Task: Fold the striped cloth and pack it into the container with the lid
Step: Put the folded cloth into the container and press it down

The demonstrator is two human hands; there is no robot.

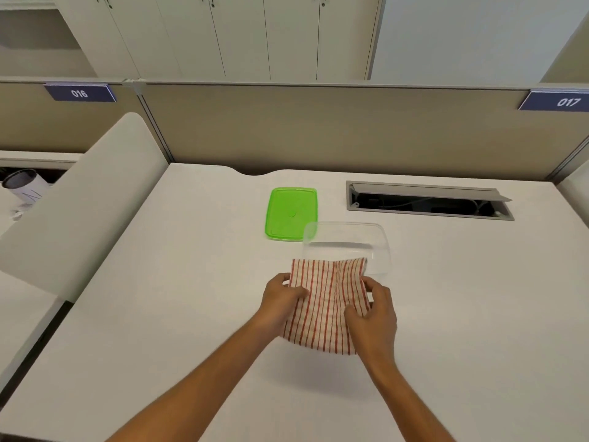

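Fingers, left hand point(282, 298): curled narrow around the left edge of the striped cloth point(322, 309), thumb lying on top of the fabric, pinching it
Fingers, right hand point(374, 312): bent and closed on the cloth's right edge, thumb and fingertips gripping a fold of fabric near its upper right part
Cloth position: centre of the frame, lying on the white surface point(159, 314) between the two hands, folded to a rough rectangle
Cloth axis: long axis runs from the lower part of the frame toward the top, leaning slightly; the red stripes run along that same direction
Cloth far edge: its upper right corner overlaps the near rim of the clear container point(350, 240); whether it touches the rim cannot be told
Container: transparent, open, just above the cloth, right of centre
Lid point(291, 213): bright green, lying flat on the surface at upper left of the container, its lower right corner tucked behind the container's rim
Cable hatch point(427, 200): grey, open, in the surface at upper right of the container, well apart from the cloth
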